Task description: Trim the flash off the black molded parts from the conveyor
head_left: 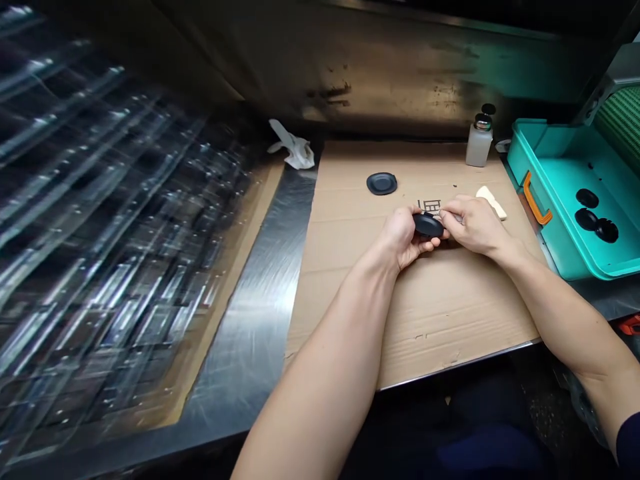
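Observation:
A black rounded plastic part [429,225] is held between the thumb and fingers of my left hand [403,237], above the cardboard. My right hand [473,223] is pinched at that part's right edge, around something small that I cannot make out. Farther back on the cardboard sheet [345,267] lies a similar black part [382,183], with a raised rim. A cream-coloured block [491,203] rests just beyond my right hand.
Toward the back right stands a white bottle [479,145] with a dark cap. The turquoise bin [570,233] at right contains several black pieces. White crumpled material [299,152] lies at the back left. Stacked clear plastic trays [125,267] fill the left side, blurred.

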Demonstrator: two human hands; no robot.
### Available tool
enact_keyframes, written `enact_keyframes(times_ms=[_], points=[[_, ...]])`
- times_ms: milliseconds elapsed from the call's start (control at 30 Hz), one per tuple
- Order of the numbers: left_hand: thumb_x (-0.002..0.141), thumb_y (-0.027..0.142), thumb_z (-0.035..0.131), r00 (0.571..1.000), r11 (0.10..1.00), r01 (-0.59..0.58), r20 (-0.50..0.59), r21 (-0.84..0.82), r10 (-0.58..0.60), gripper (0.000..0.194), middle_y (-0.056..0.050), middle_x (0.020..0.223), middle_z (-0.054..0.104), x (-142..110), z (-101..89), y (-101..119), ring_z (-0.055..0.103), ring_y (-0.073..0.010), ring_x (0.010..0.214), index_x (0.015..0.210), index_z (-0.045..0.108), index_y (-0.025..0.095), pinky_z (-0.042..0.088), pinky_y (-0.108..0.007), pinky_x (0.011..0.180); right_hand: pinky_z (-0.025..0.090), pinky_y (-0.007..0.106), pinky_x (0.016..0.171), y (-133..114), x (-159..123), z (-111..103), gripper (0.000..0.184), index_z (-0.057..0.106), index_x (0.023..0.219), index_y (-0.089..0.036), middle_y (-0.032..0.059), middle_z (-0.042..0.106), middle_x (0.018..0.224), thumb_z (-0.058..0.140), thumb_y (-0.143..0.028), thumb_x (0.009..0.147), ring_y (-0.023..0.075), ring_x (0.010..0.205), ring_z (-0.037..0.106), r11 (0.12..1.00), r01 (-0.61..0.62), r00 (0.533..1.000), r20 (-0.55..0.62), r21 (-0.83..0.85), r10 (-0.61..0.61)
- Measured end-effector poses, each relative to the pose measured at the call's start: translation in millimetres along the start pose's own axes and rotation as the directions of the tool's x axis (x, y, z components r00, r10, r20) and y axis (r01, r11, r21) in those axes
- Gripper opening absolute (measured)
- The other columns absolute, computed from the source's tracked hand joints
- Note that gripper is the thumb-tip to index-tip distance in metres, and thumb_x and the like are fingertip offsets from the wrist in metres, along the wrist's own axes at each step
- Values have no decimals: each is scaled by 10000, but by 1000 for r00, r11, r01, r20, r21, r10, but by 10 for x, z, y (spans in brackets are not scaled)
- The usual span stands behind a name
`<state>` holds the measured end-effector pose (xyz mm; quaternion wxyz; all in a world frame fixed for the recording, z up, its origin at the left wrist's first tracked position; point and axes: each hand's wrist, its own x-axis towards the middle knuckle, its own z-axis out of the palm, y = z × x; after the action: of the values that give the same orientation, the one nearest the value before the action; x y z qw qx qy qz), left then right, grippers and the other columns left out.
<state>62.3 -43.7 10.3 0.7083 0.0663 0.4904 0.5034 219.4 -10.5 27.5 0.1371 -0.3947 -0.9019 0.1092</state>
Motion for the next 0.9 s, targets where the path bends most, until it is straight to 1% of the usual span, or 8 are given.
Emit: enact_keyframes(times_ms=[100,233,367,467,533,600,733,900], points=[[959,261,422,1000,1000,-25,14,-3,25,294,-81,565,629,-32,34,-17,509,-161,322,1031,633,69,295,-179,257,398,277,811,-7,8,24,367,747,959,-162,50,674,967,414,-292,1040,162,860,585,1000,1,1000,-5,3,-1],[982,284,368,991,963,-130,22,236,129,314,-43,471,569,-79,76,-81,505,-171,315,938,629,116,311,-195,271,390,285,779,12,4,45,341,748,977,-171,50,687,985,430,-284,1029,174,880,592,999,49,999,-9,23,-48],[997,324,324,968,830,-248,84,500,238,386,-54,490,596,-84,68,-166,477,-156,321,840,632,152,299,-223,284,377,317,755,57,5,59,310,741,922,-179,70,690,964,457,-267,1010,207,912,586,991,124,992,2,-46,-124],[999,357,316,956,741,-280,105,610,275,434,-79,517,616,-62,39,-193,467,-165,323,785,639,161,293,-257,296,380,330,785,73,13,81,312,739,980,-163,93,683,972,442,-252,1015,223,939,573,974,201,980,24,-103,-199],[996,363,333,956,728,-274,96,628,277,430,-85,515,616,-59,28,-188,460,-168,321,769,642,168,284,-264,307,383,332,798,71,18,91,324,733,1045,-150,102,679,986,424,-243,1021,226,945,568,967,229,973,25,-114,-228],[992,350,341,962,741,-259,100,620,253,421,-86,505,609,-71,30,-173,451,-163,317,752,638,172,270,-257,313,380,330,789,68,18,83,325,730,1054,-145,103,675,984,419,-232,1016,224,928,565,967,232,973,29,-108,-230],[996,322,334,978,784,-205,103,586,179,413,-87,502,606,-109,45,-145,437,-150,302,748,629,174,251,-237,315,363,318,744,80,9,7,282,723,932,-155,83,664,922,449,-201,978,202,835,551,973,226,971,91,-54,-220],[1006,330,282,982,734,-187,131,652,134,447,-114,526,636,-104,41,-127,438,-160,300,749,612,171,262,-249,298,352,313,727,109,2,-37,248,705,867,-158,72,652,877,470,-170,947,188,788,529,967,252,960,134,-28,-246]])
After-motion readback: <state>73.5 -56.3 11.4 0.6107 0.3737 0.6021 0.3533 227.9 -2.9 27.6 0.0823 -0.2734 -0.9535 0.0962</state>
